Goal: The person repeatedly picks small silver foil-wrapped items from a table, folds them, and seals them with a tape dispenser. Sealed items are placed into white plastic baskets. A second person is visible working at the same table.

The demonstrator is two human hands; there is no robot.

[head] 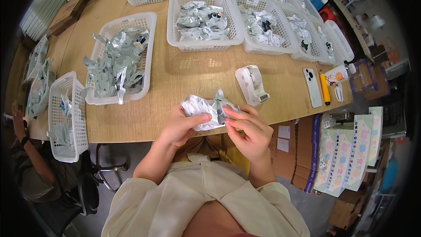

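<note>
Both of my hands hold a silver foil pouch [200, 108] just above the table's front edge. My left hand [184, 123] grips its left part, thumb on top. The fingers of my right hand [246, 126] pinch the pouch's raised right flap. What the pouch contains is hidden. A white tape dispenser [251, 85] stands just beyond my right hand. Left of my hands is a white plastic basket [149, 56] heaped with crumpled foil pouches [123, 47]. Farther back, another white basket [205, 43] contains foil pouches and a small dark figure [214, 15].
More baskets [269, 50] line the table's back and left side. A phone [312, 88], a yellow utility knife [325, 89] and a white cable [338, 92] lie at the right. Cardboard boxes [304, 151] stand below the right edge. Another person's arm [37, 161] is at the far left.
</note>
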